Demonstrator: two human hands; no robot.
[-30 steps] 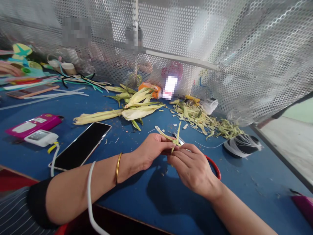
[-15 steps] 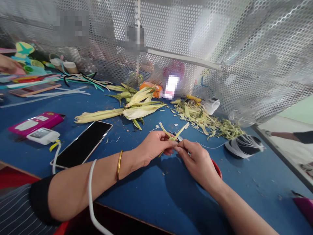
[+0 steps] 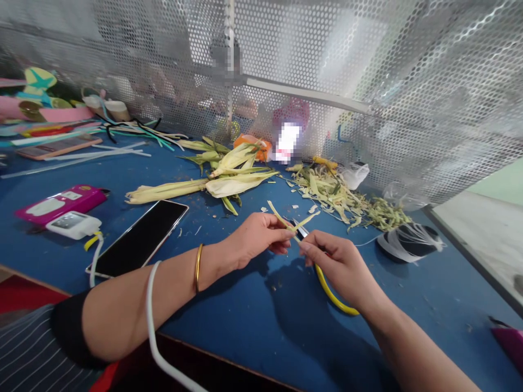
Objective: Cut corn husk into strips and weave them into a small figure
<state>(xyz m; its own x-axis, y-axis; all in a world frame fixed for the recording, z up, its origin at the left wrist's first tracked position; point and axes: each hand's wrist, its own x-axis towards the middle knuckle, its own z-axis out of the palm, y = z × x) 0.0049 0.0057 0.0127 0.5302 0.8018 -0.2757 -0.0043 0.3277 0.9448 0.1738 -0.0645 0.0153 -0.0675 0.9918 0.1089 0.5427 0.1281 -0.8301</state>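
My left hand point(image 3: 267, 235) is closed, pinching crossed narrow strips of corn husk point(image 3: 275, 212) between thumb and fingers. Just right of it, my right hand point(image 3: 333, 258) is closed with thumb and forefinger on one end of a strip. Behind and below my right hand is a pair of scissors point(image 3: 333, 299); its blades show between my hands and part of a yellow handle shows beneath, the rest being hidden. Beyond my left hand lie whole corn husks point(image 3: 237, 185), pale and green.
Husk scraps point(image 3: 327, 190) are heaped at the back right, beside a black spool point(image 3: 408, 241) wound with white thread. A dark-screened phone point(image 3: 141, 237), a magenta device point(image 3: 63, 202) and a white cable point(image 3: 153, 321) over my forearm occupy the left. Perforated metal mesh point(image 3: 294, 49) borders the back.
My right hand has shifted slightly right, away from my left, exposing the scissors' yellow handle. At far left, a person's hand has gone from view and a pink band has appeared.
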